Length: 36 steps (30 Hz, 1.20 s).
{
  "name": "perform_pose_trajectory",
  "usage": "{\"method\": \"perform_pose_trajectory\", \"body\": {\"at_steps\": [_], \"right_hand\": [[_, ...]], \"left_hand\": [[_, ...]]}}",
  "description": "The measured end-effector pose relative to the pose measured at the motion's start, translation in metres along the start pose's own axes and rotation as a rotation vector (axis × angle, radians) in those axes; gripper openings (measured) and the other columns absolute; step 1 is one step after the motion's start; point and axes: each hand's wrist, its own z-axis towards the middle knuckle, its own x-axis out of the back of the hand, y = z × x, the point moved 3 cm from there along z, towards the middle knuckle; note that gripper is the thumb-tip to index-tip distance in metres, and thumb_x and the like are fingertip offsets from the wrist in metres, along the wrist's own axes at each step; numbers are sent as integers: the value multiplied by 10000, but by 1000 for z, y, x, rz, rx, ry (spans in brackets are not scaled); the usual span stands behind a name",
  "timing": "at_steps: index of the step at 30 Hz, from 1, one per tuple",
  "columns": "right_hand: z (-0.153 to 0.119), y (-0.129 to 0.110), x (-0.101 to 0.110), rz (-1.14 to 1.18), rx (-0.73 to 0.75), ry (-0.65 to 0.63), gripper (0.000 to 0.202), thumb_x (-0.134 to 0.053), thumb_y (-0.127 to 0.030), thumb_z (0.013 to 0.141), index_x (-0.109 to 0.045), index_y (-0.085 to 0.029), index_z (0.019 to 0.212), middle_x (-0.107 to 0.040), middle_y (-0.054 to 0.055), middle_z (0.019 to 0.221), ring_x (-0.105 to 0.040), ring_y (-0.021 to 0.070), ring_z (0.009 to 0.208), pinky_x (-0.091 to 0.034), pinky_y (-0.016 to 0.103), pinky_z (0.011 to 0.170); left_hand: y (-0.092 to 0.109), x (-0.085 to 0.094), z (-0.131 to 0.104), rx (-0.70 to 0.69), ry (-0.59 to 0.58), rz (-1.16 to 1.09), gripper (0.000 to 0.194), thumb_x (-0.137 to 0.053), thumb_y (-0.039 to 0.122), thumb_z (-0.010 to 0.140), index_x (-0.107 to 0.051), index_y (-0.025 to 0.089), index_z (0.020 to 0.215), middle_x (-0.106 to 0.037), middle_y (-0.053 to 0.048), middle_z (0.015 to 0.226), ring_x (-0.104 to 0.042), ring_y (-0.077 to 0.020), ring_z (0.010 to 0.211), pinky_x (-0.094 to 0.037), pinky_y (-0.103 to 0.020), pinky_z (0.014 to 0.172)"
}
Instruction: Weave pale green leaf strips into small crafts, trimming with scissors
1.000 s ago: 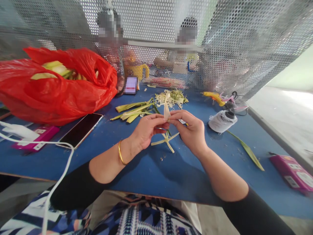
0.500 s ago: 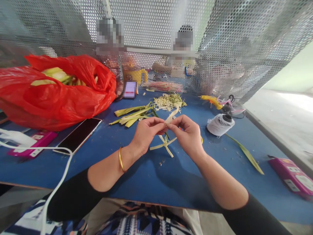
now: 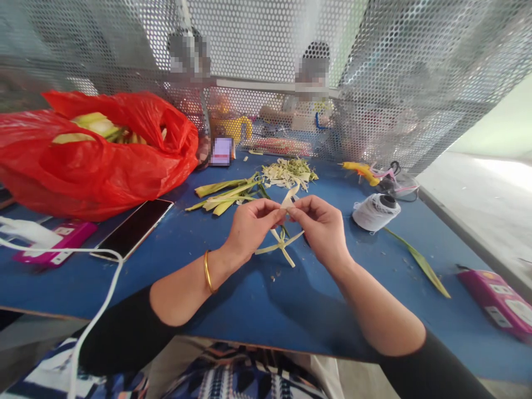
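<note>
Over the middle of the blue table, my left hand (image 3: 254, 224) and my right hand (image 3: 322, 224) meet at the fingertips. Both pinch a pale strip of husk or leaf (image 3: 290, 195) between thumb and forefinger, its tip pointing up and away from me. Below the fingers lies a star-shaped piece of pale green strips (image 3: 281, 243), partly hidden by my hands. Just beyond my left hand rests a bunch of yellow-green husk leaves (image 3: 226, 197). A heap of shredded husk (image 3: 288, 173) sits farther back.
At left are a red plastic bag (image 3: 137, 172) of husks, a phone (image 3: 135, 230) and a magenta power strip (image 3: 75, 238) with a white cable. On the right stand a white thread spool (image 3: 374, 213), a yellow glue gun (image 3: 361, 170), a long leaf (image 3: 424, 266) and another power strip (image 3: 496, 299).
My right hand has shifted slightly right, and the pale strip's tip has tilted a little to the left. Both hands still pinch the strip.
</note>
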Motion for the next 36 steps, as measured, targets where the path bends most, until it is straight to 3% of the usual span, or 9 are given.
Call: {"method": "perform_pose_trajectory", "body": {"at_steps": [4, 9, 12, 16, 19, 24, 36], "right_hand": [[0, 1, 0, 27, -24, 21, 143, -684, -308, 735, -623, -196, 671, -610, -32, 582, -506, 108, 545, -404, 260, 549], [5, 0, 7, 10, 22, 142, 137, -679, -292, 752, -606, -203, 677, -615, -25, 604, -555, 125, 574, -442, 278, 582], [5, -7, 8, -85, 166, 137, 69, -664, -239, 779, -622, -215, 730, -640, -18, 679, -583, 142, 648, -478, 302, 660], [1, -15, 3, -175, 404, 4, 91, -670, -172, 792, -669, -248, 842, -678, 15, 875, -628, 189, 877, -505, 357, 825], [0, -13, 1, -191, 451, -22, 79, -671, -182, 816, -681, -260, 827, -680, 22, 903, -632, 201, 930, -503, 371, 861], [0, -11, 0, -157, 406, -71, 107, -640, -173, 837, -669, -244, 762, -697, 8, 832, -654, 183, 868, -509, 345, 822], [2, -2, 0, -19, 92, -16, 103, -693, -236, 728, -616, -192, 676, -647, -25, 645, -559, 115, 608, -458, 267, 622]], "left_hand": [[1, 1, -1, 22, 35, -1, 169, -791, 315, 637, -686, 183, 647, -663, 5, 603, -606, -122, 592, -501, -267, 642], [3, 7, 5, 31, 116, -40, 120, -762, 268, 645, -675, 185, 641, -651, 9, 582, -588, -112, 563, -492, -267, 631], [3, 9, 7, 51, 120, -73, 128, -756, 267, 639, -664, 178, 638, -638, 8, 570, -572, -106, 547, -469, -251, 590], [1, 7, 5, 136, 70, -159, 131, -762, 248, 620, -658, 170, 638, -623, 10, 572, -566, -97, 543, -416, -213, 510], [0, 4, 2, 237, 7, -234, 124, -759, 224, 620, -653, 166, 647, -612, 13, 568, -567, -92, 549, -396, -193, 486], [0, 3, 2, 272, -31, -262, 117, -747, 182, 612, -651, 159, 675, -645, 4, 638, -607, -105, 601, -436, -200, 514], [-1, 0, 0, 9, 10, -125, 100, -762, 230, 614, -702, 167, 663, -689, 10, 641, -633, -110, 613, -528, -260, 688]]}}
